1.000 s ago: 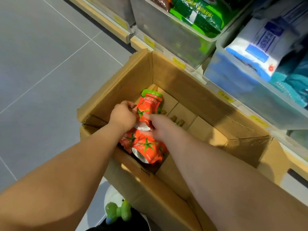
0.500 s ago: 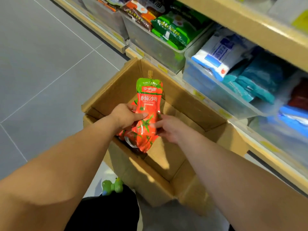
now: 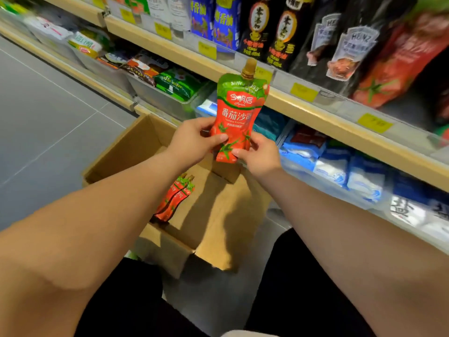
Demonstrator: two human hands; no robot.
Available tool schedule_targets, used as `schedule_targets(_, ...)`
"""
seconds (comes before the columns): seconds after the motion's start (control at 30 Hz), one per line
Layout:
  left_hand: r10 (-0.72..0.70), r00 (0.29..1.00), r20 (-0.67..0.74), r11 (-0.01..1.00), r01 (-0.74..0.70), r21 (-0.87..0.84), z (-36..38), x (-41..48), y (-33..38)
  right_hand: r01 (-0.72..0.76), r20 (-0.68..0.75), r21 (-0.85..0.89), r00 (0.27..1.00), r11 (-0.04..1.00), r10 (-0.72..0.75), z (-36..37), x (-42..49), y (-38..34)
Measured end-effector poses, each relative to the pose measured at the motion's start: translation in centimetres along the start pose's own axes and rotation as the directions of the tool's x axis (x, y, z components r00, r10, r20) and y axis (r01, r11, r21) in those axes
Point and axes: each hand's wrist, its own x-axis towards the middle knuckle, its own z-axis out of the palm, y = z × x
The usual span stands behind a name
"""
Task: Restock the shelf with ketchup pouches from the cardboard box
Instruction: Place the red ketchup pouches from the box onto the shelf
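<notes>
A red and green ketchup pouch (image 3: 239,110) with a tan spout cap is held upright above the open cardboard box (image 3: 216,222). My left hand (image 3: 194,139) grips its lower left edge and my right hand (image 3: 261,154) grips its lower right corner. Two more ketchup pouches (image 3: 175,198) lie against the box's left inner wall. The wooden shelf edge (image 3: 303,103) runs just behind the raised pouch, and red tomato pouches (image 3: 398,66) stand on that shelf at the upper right.
Dark sauce bottles (image 3: 284,32) and blue cartons (image 3: 218,18) stand on the shelf above. Clear bins (image 3: 167,103) of green, blue and white packets fill the lower shelf. Grey tiled floor (image 3: 48,117) lies to the left. My dark-clothed knees are below the box.
Both hands have lifted the pouch from inside the box up to the height of the shelf edge. The view has tilted up, showing the upper shelf.
</notes>
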Motion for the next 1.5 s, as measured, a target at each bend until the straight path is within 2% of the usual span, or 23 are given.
schedule_targets(0.13,0.214,0.976,-0.029,0.969,-0.209,0.13,3.4,0.3,4.2,0.154,-0.181,-0.111,0.968,0.982,-0.172,-5.6,-1.7,-1.2)
schedule_targets(0.27,0.338,0.939,-0.066,0.914,-0.31,0.262,7.6,0.8,7.6,0.219,-0.302,-0.233,0.91,0.948,-0.284,-11.1,-3.0,-1.8)
schedule_targets(0.47,0.447,0.879,-0.164,0.888,-0.414,0.202,13.7,1.1,12.0,0.239,-0.485,-0.352,0.78,0.905,-0.395,-17.5,-4.3,-1.8)
schedule_targets(0.6,0.474,0.874,-0.105,0.88,-0.467,0.085,17.6,1.9,15.4,0.119,-0.562,-0.53,0.693,0.84,-0.453,-21.9,-4.4,-1.7)
schedule_targets(0.77,0.49,0.869,-0.07,0.867,-0.478,0.14,21.3,3.7,18.0,0.069,-0.68,-0.396,0.648,0.916,-0.343,-24.3,-4.2,-1.2)
schedule_targets(0.9,0.484,0.871,-0.087,0.869,-0.466,0.165,22.6,5.3,19.1,0.098,-0.725,-0.394,0.578,0.914,-0.374,-24.8,-3.8,-1.3)
schedule_targets(1.1,0.486,0.871,-0.063,0.866,-0.471,0.166,23.8,6.1,19.0,-0.021,-0.762,-0.366,0.58,0.93,-0.287,-25.4,-2.9,-1.0)
schedule_targets(1.33,0.457,0.89,0.001,0.842,-0.433,0.323,24.7,8.0,18.0,-0.115,-0.773,-0.427,0.562,0.897,-0.296,-25.0,-1.4,-0.6)
schedule_targets(1.43,0.439,0.898,-0.007,0.859,-0.418,0.295,24.7,7.9,17.8,-0.146,-0.763,-0.465,0.566,0.873,-0.312,-25.0,-1.1,-0.6)
schedule_targets(1.5,0.435,0.9,0.004,0.879,-0.425,0.216,24.4,7.5,17.5,-0.12,-0.75,-0.465,0.58,0.877,-0.318,-25.0,-1.4,-0.6)
